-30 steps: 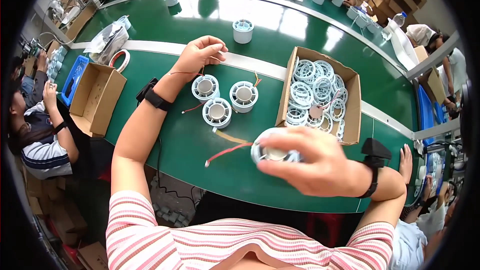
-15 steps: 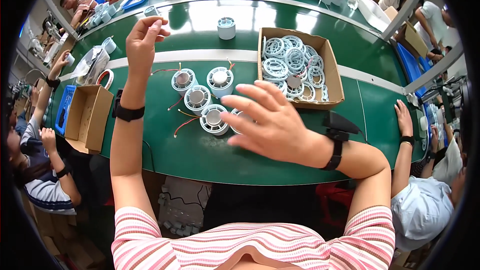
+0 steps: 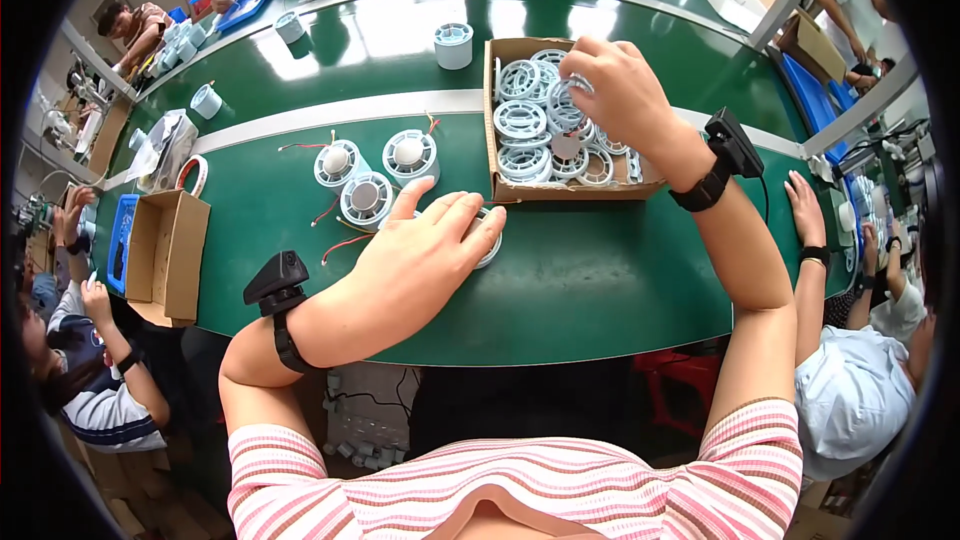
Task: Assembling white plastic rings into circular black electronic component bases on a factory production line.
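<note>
1. My right grip [image 3: 622,95] is curled over the cardboard box [image 3: 575,193], fingertips drawn in at a pale blue ring [image 3: 568,112]. I cannot tell whether they have closed on it; if I have only its edge, it could slip away as I lift.
2. That ring lies in the box among a heap of other rings [image 3: 521,120], overlapping and tilted. Their open centres could hook one another, so a quick pull might bring up two, or flick one over the side.
3. My left grip [image 3: 420,240] is spread, palm down, over the near cups. I cannot see whether it presses or only hovers; pressing unevenly could tip a cup, since the nearest one [image 3: 489,250] is mostly hidden beneath my fingers.
4. Just beyond those fingers, three round cups [image 3: 366,198] stand close together on the worktop [image 3: 600,280], left of the box. A sideways sweep of my hand could knock them into each other.
5. A thin red wire [image 3: 342,248] trails out beside my left hand. Caught under my palm or a finger, it could be tugged at its joint.
6. The cable [image 3: 766,202] hanging from my right wrist device [image 3: 737,143] is near the box; were my arm to swing back carelessly, it could snag on the cardboard.
</note>
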### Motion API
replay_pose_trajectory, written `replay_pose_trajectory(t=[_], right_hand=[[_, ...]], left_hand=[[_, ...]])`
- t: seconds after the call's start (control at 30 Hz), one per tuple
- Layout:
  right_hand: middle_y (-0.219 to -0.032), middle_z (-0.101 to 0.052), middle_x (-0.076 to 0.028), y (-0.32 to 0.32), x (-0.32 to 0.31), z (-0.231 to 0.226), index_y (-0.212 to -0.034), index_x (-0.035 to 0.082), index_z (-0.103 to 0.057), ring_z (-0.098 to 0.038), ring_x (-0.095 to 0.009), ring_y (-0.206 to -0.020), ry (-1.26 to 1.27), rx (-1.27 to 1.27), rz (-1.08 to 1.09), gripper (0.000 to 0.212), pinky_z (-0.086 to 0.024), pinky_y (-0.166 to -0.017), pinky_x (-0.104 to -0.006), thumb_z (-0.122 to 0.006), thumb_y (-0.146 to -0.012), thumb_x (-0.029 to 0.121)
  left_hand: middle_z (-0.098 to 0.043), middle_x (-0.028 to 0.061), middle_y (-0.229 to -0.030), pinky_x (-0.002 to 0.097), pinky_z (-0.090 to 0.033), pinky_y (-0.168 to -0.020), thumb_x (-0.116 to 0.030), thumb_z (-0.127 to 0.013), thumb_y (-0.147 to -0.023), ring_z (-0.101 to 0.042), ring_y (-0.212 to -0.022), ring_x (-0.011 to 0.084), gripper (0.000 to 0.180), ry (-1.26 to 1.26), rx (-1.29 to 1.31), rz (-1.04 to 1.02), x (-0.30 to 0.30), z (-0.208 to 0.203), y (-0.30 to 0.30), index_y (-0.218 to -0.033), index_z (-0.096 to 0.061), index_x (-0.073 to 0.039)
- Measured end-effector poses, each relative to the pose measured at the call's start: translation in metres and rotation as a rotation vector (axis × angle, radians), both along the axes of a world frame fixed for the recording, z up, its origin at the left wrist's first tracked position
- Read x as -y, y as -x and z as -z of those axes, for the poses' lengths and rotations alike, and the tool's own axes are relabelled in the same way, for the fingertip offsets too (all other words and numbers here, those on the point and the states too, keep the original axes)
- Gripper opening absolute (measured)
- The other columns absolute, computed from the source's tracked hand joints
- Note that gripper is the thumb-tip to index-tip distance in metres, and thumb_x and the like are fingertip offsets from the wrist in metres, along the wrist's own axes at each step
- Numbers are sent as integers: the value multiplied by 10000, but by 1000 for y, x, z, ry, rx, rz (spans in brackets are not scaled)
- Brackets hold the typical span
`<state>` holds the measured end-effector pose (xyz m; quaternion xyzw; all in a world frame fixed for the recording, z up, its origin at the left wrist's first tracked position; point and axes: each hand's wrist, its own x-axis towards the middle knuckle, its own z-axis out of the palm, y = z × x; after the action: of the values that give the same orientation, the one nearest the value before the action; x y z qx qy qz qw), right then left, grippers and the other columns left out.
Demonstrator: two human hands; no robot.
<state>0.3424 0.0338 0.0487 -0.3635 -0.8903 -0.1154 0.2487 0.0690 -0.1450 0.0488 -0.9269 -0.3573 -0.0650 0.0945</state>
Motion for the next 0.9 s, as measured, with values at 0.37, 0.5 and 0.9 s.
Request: replay_pose_trajectory(t=[0.37,0.5,0.9], right_hand=[[-919,-690,-113,-27,144,-35,-1100,-2,-680,-671,-199,-782,372,-482,-12,234,-542,-729,-280,-700,-868,-26],[-938,-695,-114,-41,175,7,-1099,8,-680,-689,-232,-832,464,-225,141,260,-548,-805,-325,-743,-847,-1],[-1346,-612,-163,-65,197,31,-1220,24,-680,-591,-356,-1209,707,-297,-48,445,-487,-1017,-425,-801,-791,30]], left_hand=[[-584,123,-1184,413,-480,-871,-352,-833,-786,-595,-969,278,764,255,230,108,13,16,-29,-1451,-550,-103],[-589,124,-1194,388,-486,-819,-409,-827,-779,-600,-963,279,786,57,198,48,13,30,-35,-1440,-556,-79],[-568,153,-1300,405,-507,-960,-285,-832,-796,-592,-1183,328,751,129,174,97,6,12,-33,-1416,-525,6]])
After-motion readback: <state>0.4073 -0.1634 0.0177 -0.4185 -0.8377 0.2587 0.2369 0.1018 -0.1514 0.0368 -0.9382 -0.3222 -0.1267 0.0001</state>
